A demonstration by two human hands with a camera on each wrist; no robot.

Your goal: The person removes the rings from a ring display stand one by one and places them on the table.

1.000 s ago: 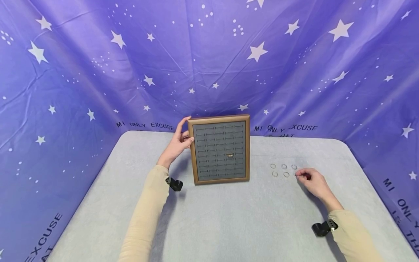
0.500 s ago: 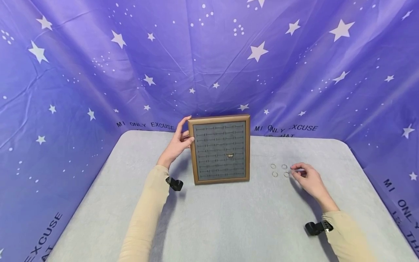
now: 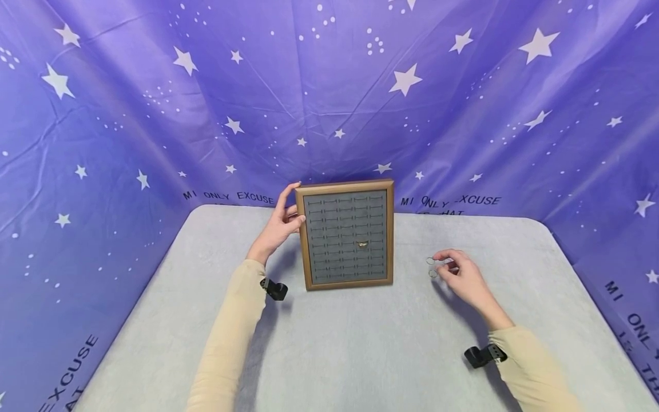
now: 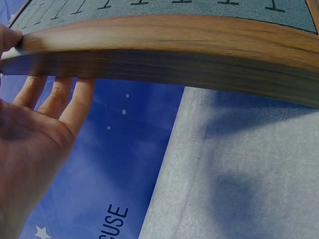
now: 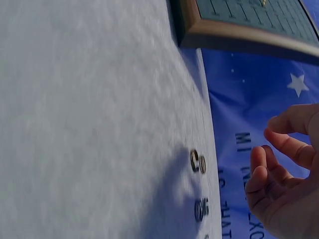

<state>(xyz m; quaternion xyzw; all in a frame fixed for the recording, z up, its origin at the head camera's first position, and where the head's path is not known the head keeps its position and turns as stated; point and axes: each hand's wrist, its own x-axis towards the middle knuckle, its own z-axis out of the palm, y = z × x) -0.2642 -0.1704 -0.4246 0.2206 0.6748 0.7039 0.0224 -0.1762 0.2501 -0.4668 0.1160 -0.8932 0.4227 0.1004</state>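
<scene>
A ring display board (image 3: 350,229) with a wooden frame and grey slotted padding stands tilted up on the table. My left hand (image 3: 279,226) grips its left side, thumb on the front of the frame and fingers around the edge and behind, as the left wrist view shows. One gold ring (image 3: 362,245) sits in a slot, right of the middle. My right hand (image 3: 465,280) is over the loose rings to the right of the board, with thumb and index fingertips (image 5: 274,123) pinched together on a ring that the fingertips hide. Two loose rings (image 3: 430,261) show just left of its fingertips.
Several rings (image 5: 194,160) lie in two rows on the pale grey table (image 3: 360,355); the right hand covers some in the head view. A purple starry cloth (image 3: 329,86) hangs around the back and sides. Each wrist wears a black camera (image 3: 484,356).
My right hand has lifted from the ring at the right end of the near row and moved left toward the board. My left hand and the board have stayed put.
</scene>
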